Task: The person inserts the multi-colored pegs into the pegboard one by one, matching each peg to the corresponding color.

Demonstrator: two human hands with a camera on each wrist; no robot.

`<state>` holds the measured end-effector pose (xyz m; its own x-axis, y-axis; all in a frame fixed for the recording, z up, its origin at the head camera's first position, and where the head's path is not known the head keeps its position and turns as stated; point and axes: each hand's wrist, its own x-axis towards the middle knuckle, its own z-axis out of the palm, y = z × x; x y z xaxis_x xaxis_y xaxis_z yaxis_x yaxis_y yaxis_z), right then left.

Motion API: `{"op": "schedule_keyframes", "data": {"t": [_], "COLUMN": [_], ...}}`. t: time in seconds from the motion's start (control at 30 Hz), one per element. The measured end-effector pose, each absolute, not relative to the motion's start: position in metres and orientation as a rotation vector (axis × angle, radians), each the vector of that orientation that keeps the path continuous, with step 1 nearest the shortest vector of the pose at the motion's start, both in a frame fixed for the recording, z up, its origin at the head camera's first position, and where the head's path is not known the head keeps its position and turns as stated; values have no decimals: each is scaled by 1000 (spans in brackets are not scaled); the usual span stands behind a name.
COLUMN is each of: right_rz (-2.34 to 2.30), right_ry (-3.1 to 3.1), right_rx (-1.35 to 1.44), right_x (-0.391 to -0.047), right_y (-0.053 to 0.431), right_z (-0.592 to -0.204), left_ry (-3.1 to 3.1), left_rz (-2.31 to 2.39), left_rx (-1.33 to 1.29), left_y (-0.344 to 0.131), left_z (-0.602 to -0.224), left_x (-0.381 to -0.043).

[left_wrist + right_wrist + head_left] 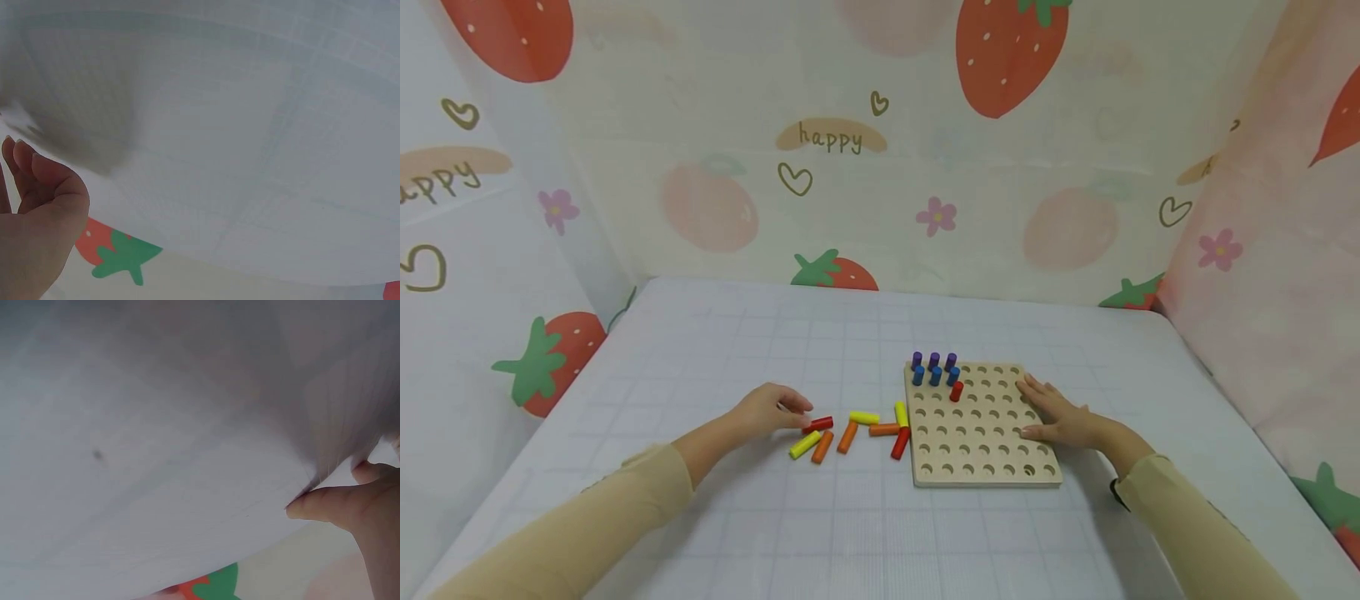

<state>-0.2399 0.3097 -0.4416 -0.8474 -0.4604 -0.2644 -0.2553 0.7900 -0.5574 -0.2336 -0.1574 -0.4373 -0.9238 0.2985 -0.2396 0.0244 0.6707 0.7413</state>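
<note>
A square wooden pegboard (977,433) lies right of the table's middle, with rows of round holes. Three purple pegs (934,362) stand in its back row, and three blue pegs (936,377) in the row before it. One red peg (957,392) stands in front of the rightmost blue one. My left hand (767,410) is over the left end of a loose red peg (822,423), fingers loosely bent; in the left wrist view its fingertips show no peg between them. With fingers spread, my right hand (1063,418) rests on the board's right edge.
Between the left hand and the board lie loose pegs: orange pegs (847,437), yellow pegs (864,417) and another red peg (900,443), which lies against the board's left side. A pale gridded cloth (760,533) covers the table. Strawberry-printed sheets (880,167) hang around it.
</note>
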Motion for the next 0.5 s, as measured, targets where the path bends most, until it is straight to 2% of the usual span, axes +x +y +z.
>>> {"op": "schedule_keyframes", "data": {"t": [0.5], "right_rz": [-729], "right_ry": [2587], "right_rx": [-537], "right_x": [-240], "right_y": [310], "right_z": [-442], "left_ry": [2573], "left_rz": [1030], "left_rx": [291], "left_y": [-158], "left_z": [-448], "left_x": [-239]}}
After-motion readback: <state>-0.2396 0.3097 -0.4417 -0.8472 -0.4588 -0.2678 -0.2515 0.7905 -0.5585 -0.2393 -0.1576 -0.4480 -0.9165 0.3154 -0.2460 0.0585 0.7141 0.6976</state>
